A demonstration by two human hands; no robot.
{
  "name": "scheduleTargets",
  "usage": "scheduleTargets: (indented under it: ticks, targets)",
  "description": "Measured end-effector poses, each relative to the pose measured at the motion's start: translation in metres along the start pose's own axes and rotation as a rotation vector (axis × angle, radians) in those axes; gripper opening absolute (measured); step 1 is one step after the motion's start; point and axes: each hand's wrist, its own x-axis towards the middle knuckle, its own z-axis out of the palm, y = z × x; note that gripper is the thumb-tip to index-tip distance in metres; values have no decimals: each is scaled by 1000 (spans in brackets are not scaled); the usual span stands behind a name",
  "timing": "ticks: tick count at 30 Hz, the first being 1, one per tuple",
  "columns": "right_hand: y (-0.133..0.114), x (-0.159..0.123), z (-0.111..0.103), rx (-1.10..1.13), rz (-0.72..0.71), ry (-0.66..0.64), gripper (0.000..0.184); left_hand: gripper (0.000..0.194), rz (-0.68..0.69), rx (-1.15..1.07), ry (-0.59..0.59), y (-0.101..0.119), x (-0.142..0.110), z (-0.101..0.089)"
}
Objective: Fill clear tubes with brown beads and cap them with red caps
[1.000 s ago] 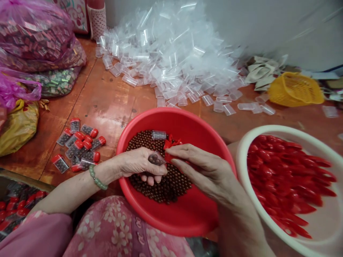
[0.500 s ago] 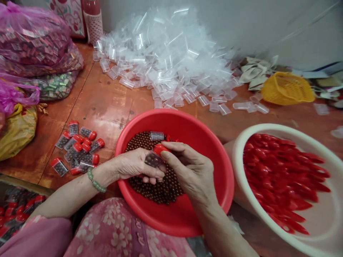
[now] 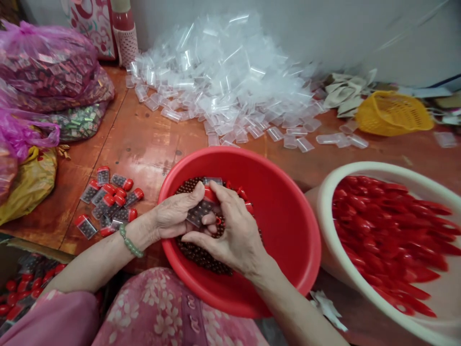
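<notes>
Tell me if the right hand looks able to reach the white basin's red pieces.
Probably yes: nothing covers the red pieces; the right hand need only clear the rims of the red basin and white basin.

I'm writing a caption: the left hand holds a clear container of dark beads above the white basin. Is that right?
Wrong basin: the head view shows the left hand holding the clear container of dark beads above the red basin.

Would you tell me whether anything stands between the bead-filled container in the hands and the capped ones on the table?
Yes: the left hand and the red basin's left rim lie between the held container and the red-capped containers.
</notes>
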Motion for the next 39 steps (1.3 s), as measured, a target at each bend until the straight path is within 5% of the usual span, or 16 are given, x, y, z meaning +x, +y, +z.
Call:
scheduleTargets:
  ticks: [6,13,16,21,26,34,39]
  targets:
    - [-6,4,7,-186,-94,106,67,70,70,78,24,0,0,1]
    - [-7,5,9,-96,-68,128,68,72,66,60,-13,0,0,1]
    - [-6,7,2,141,70,16,66,69,75,72,76,-1,-1,1]
    - [-6,17,-12,604,504,64,19,68,154,185,51,-2,1,4]
    - [-16,23,-11,980,794,109,26,74,188,253,52,1,4,9]
    - [-31,25,9,867,717,342,18,77,241,263,142,-3,6,5]
    - [-27,19,24,741,622,368,12,74,241,248,263,-6,7,3]
